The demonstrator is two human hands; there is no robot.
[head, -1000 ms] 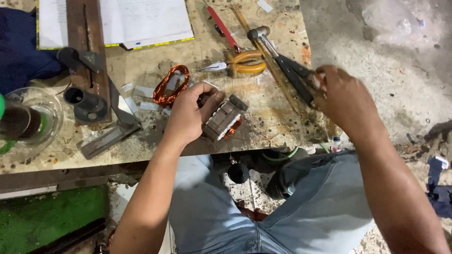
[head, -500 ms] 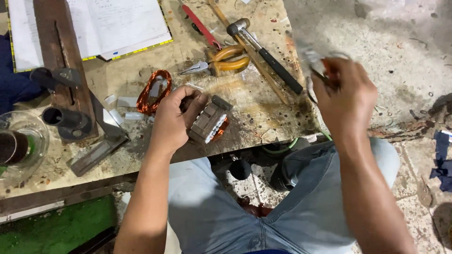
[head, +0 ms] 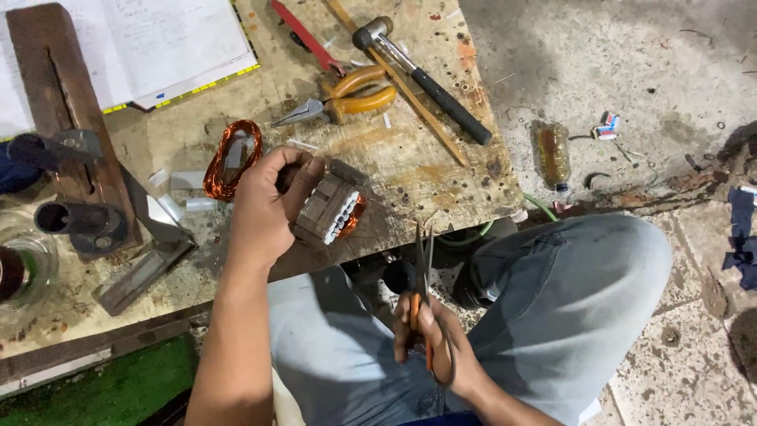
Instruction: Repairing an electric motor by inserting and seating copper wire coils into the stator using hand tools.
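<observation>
Glass jar (head: 24, 272) — cut off at left edge.

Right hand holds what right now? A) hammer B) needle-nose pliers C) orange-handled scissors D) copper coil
C: the right hand grips orange-handled scissors over the lap, blades pointing up; the hammer, the pliers and the copper coil all lie on the bench.

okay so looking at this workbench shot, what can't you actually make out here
- Head view: the left hand covers much of the metal core; its far side is hidden.
- Right hand hides the scissors handles.
- Glass jar is cut off by the left edge.
- Open notebook writing is too small.
</observation>
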